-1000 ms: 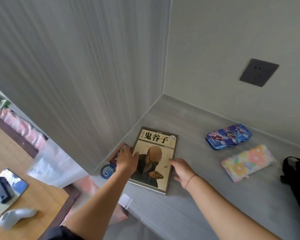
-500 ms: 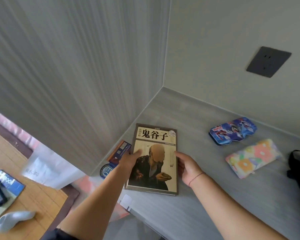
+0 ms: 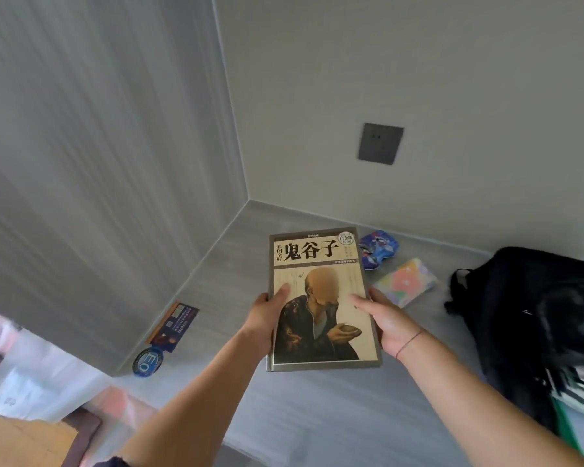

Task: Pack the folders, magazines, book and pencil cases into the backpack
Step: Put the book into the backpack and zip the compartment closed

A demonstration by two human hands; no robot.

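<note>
Tan book [image 3: 321, 298], titled "鬼谷子", is gripped at both side edges by left hand [image 3: 267, 318] and right hand [image 3: 386, 320] above bare grey tabletop [image 3: 317, 416]; backpack [image 3: 536, 325] right.

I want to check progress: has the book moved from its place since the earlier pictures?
Yes. The book, held by the left hand and right hand, has left the dark card by the wall and gone right, toward the backpack.

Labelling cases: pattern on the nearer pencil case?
Pastel floral print on the nearer pencil case, head view.
</note>
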